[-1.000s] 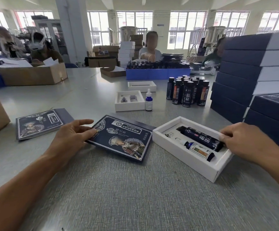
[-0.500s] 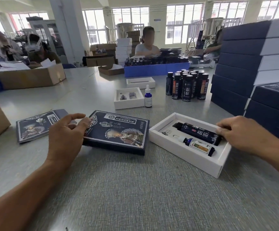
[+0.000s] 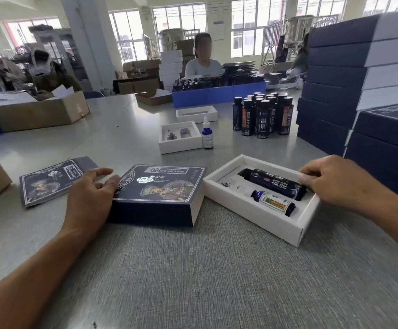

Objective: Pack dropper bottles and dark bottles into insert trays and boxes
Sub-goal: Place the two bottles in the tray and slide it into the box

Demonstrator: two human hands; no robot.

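Observation:
A white insert tray (image 3: 252, 218) lies on the table right of centre. In it lie a dark bottle (image 3: 274, 186) and, beside it, a small dropper bottle (image 3: 271, 203). My right hand (image 3: 340, 184) grips the tray's right end, and its curled fingertips touch the dark bottle's base. Left of the tray stands a dark blue printed box (image 3: 160, 189), open at its right end. My left hand (image 3: 91, 195) rests against the box's left end, thumb on the top corner and fingers loosely spread.
A flat printed sleeve (image 3: 50, 179) lies at the left. Behind are an insert tray (image 3: 179, 147), a standing dropper bottle (image 3: 207, 135), another white tray (image 3: 196, 113) and several dark bottles (image 3: 262, 115). Stacked blue boxes (image 3: 335, 91) wall the right; a cardboard box (image 3: 39, 112) sits back left.
The flat blue sleeve under my left hand has opened up into a full box standing on the table. My right hand has stayed on the tray's right end.

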